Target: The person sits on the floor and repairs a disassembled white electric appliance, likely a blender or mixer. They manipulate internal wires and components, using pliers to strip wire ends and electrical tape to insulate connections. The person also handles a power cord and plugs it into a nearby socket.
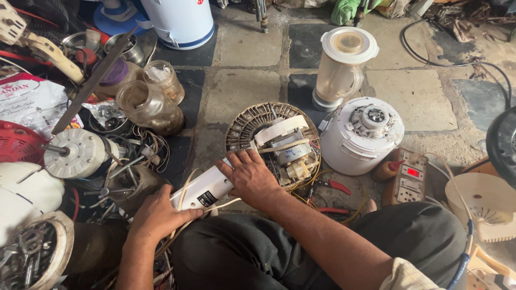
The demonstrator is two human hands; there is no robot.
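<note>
- The left hand (160, 212) wraps around the lower end of a white stand tube (203, 189), with pale cables beneath.
- The right hand (250, 175) lies flat, fingers spread, on the tube's upper end.
- The tube joins an exposed fan motor (284, 147) on the stone floor (236, 91).
- A white mixer base (361, 134) stands just beside.

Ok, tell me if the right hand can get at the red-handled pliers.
Probably yes: the right hand rests on the white casing, the pliers lie just beside the forearm, with only loose wires between.
</note>
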